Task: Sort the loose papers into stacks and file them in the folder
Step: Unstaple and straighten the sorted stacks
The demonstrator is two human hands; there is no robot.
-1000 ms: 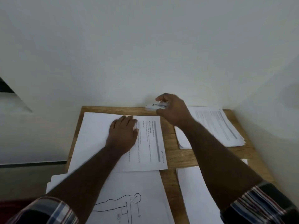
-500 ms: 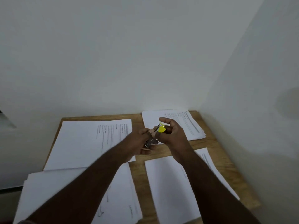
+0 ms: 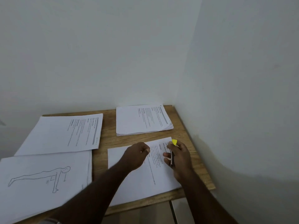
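With four white paper stacks spread over the wooden table point(image 3: 186, 135), we judge labelling is in hand: our right hand point(image 3: 179, 157) grips a slim yellow-tipped marker point(image 3: 172, 156) over the lower-right stack point(image 3: 142, 178), our left hand point(image 3: 137, 154) curled, contents unclear; no folder shows.

right hand point(image 3: 178, 159): gripping a pen point(image 3: 171, 157) with a yellow tip, fingers curled round it
left hand point(image 3: 137, 155): loosely fisted, just left of the right fingers, can't tell if anything's pinched in it
printed sheet point(image 3: 145, 177): right under both sets of fingers, text side up
text stack point(image 3: 142, 120): beyond the fingertips, tucked in the table corner
drawing page point(image 3: 40, 180): well left of the fingers, push-up figure sketch
other text page point(image 3: 64, 135): up-left of the left knuckles
table point(image 3: 194, 143): wooden, bare strip right of the pen hand
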